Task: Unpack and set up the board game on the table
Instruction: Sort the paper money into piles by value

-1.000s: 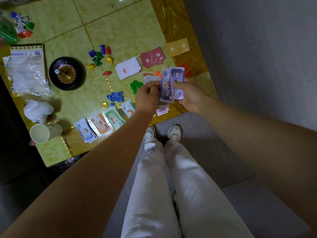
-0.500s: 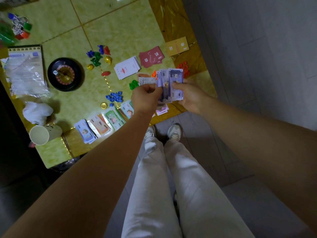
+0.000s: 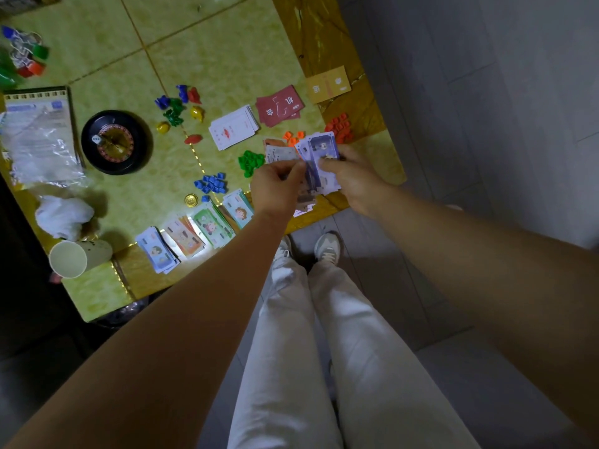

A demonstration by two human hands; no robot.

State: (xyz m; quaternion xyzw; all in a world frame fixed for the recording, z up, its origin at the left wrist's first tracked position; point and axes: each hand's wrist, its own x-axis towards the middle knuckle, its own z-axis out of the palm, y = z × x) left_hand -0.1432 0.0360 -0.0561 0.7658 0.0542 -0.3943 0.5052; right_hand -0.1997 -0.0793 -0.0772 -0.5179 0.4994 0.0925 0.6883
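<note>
Over the table's near right corner my right hand (image 3: 351,181) grips a fanned stack of purple play-money notes (image 3: 321,157). My left hand (image 3: 277,186) pinches one pale note (image 3: 280,153) at the stack's left edge. Sorted piles of play money (image 3: 194,234) lie along the near edge of the green table (image 3: 227,53). A white card deck (image 3: 233,126), red cards (image 3: 280,105) and a yellow card pack (image 3: 329,84) lie beyond my hands. Green houses (image 3: 249,162), blue houses (image 3: 212,183) and orange pieces (image 3: 338,126) sit in small heaps.
A black roulette wheel (image 3: 115,140) stands mid-left, with coloured pawns (image 3: 180,106) beside it. A gold coin (image 3: 191,199) lies near the blue houses. A booklet under clear plastic (image 3: 39,137), crumpled tissue (image 3: 63,215) and a paper cup (image 3: 76,257) occupy the left edge.
My left hand has slid a pale note out leftward from the purple stack. Both hands have drifted slightly lower and closer together.
</note>
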